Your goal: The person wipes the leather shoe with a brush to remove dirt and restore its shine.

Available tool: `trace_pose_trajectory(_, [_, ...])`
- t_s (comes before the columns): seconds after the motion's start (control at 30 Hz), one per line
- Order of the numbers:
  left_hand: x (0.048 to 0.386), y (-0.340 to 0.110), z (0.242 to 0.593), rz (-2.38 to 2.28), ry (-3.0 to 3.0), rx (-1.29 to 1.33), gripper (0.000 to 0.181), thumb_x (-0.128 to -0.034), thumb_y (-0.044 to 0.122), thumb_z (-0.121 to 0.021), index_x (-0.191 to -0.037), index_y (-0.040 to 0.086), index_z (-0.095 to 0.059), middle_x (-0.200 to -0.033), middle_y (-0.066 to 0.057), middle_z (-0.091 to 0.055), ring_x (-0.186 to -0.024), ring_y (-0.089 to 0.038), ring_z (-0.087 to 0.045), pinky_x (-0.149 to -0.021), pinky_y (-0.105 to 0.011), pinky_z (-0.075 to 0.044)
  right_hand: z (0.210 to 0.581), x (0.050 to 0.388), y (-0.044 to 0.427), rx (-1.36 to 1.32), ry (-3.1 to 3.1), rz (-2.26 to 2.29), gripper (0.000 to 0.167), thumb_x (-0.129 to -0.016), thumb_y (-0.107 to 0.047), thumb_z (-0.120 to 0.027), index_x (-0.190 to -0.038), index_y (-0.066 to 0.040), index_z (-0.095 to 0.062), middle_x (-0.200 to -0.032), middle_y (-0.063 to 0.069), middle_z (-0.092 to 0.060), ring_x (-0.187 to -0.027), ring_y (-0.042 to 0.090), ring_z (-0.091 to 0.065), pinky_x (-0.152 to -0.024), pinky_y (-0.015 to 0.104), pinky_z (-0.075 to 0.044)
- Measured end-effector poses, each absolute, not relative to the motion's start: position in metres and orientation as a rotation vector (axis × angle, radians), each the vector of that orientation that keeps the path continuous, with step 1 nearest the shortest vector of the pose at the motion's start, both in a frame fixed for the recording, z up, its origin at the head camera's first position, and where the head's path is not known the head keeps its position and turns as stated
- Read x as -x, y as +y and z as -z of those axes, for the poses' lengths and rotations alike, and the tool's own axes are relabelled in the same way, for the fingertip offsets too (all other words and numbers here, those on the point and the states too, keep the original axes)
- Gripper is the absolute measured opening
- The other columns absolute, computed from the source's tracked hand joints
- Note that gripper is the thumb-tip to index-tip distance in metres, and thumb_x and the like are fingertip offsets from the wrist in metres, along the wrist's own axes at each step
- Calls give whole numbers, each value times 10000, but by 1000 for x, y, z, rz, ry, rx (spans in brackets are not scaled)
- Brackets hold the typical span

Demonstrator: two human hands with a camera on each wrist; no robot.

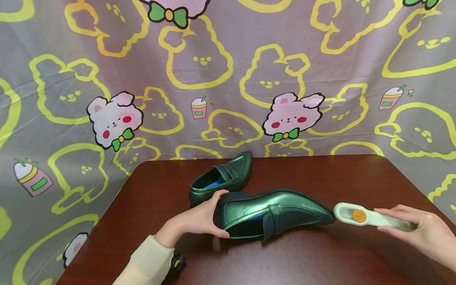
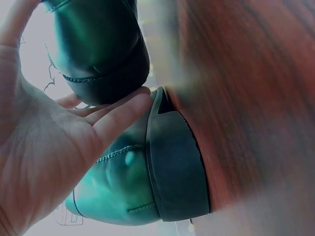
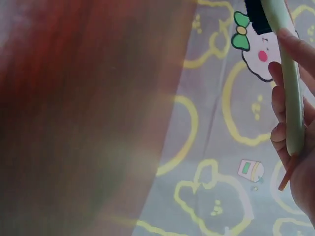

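Observation:
My left hand (image 1: 200,217) holds a glossy dark green loafer (image 1: 249,213) round its heel end, thumb on the near side and fingers behind. The loafer is tipped sideways, its opening facing me and its toe pointing right. In the left wrist view its back (image 2: 96,39) lies between thumb and fingers. My right hand (image 1: 419,226) grips a pale green brush (image 1: 379,219) with an orange button by its handle. Dark bristles (image 3: 258,17) show in the right wrist view. The brush head is at the loafer's toe; whether they touch, I cannot tell.
The matching loafer (image 1: 234,173) stands upright behind, its blue insole partly visible; its heel (image 2: 179,167) rests on the table. Under both is a dark red-brown wooden table (image 1: 292,262). A grey cartoon-print cloth (image 1: 229,75) hangs behind it. A small black object (image 1: 176,261) shows by the left sleeve.

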State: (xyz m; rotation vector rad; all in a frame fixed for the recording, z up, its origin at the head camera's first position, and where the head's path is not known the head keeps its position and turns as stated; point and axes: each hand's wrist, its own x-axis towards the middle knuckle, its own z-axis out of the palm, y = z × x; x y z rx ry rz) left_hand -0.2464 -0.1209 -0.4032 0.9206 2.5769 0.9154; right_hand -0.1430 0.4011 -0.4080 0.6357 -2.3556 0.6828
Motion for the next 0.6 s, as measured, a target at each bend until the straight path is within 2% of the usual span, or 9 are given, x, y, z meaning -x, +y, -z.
trace_pose_trajectory(0.37, [246,-121,404,-898,2584,-925,1125,-683,502,-847,-1490,153,-145,-1323,-45,-464,-1187,-172,-471,-997,-398,-390,403,156,359,-841,-2339,-673,588,-542,-12,-909,-1071,-209,-746,-895,-170,-603,-693,-84,-466,-558,109,-338])
trace_pose_trajectory(0.6, [245,-120,408,-909,2572,-898,1113,-705,495,-838,-1490,142,-132,-1316,-59,-460,-1168,-175,-479,-986,-410,-403,397,167,377,-715,-2298,-674,576,-536,69,-884,-1058,-133,-749,-826,-160,-591,-668,-72,-428,-550,136,-336])
